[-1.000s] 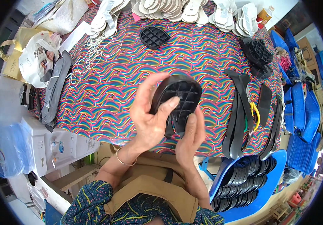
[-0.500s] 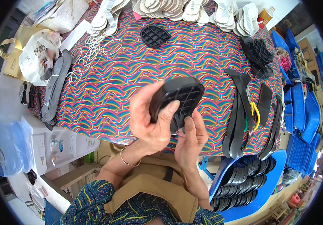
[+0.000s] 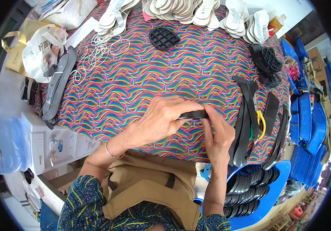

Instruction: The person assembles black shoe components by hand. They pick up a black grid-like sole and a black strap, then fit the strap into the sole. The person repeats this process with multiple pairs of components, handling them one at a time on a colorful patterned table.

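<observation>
My left hand [image 3: 163, 115] and my right hand [image 3: 218, 133] both pinch a black shoe heel piece [image 3: 193, 115] over the near part of the table. It is turned edge-on, so only a dark narrow side shows between my fingers. Its grid face is out of sight, and much of the left end is covered by my left hand. My right thumb and fingers grip its right end. Another black heel piece [image 3: 163, 39] with a grid of hollows lies at the table's far middle. Several more black pieces [image 3: 267, 63] are heaped at the far right.
A patterned cloth [image 3: 134, 84] covers the table. To the right lie black strips [image 3: 242, 127] and yellow-handled scissors [image 3: 264, 125]. White insoles [image 3: 173, 8] line the back; loose white cord [image 3: 96, 54] and bags [image 3: 40, 52] are left. A blue bin [image 3: 275, 192] holds black pieces.
The heel piece has turned from showing its grid face to edge-on, and it sits lower. My right hand has moved right and up; my left hand now reaches in from the left with its back uppermost.
</observation>
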The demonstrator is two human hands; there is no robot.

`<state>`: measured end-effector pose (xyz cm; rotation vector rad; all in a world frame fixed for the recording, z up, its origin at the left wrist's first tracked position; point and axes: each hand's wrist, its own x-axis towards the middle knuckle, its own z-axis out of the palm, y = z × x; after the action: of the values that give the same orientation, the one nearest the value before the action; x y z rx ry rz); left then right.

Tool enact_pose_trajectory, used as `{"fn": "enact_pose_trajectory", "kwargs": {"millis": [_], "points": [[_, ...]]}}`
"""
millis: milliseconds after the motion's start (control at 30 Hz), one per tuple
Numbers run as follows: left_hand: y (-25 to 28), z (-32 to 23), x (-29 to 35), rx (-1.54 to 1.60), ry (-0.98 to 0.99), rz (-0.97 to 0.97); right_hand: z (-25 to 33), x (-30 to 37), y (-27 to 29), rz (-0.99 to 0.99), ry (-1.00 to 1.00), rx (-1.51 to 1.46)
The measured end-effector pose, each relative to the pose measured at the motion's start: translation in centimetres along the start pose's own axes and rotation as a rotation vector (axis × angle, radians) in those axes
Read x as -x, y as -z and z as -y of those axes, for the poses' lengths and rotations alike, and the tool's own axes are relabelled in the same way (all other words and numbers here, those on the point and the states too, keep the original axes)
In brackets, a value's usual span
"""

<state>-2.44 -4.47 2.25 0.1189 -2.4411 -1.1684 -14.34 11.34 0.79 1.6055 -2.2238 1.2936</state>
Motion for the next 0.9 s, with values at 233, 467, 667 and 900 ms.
{"fn": "enact_pose_trajectory", "kwargs": {"millis": [233,467,667,900], "points": [[0.1,0.0,0.1,0.035,0.124,0.123,0.2,3.9,0.1,-0.034,-0.228,-0.04],[-0.9,0.6,0.8,0.039,0.141,0.13,2.3,1.1,2.5,0.126,-0.135,-0.079],[-1.8,1.2,1.1,0.021,0.077,-0.003,1.1,-0.3,0.0,0.233,0.112,-0.105],[-1.9,1.1,1.4,0.381,0.272,0.036,1.1,-0.3,0.1,0.248,-0.028,-0.281]]}}
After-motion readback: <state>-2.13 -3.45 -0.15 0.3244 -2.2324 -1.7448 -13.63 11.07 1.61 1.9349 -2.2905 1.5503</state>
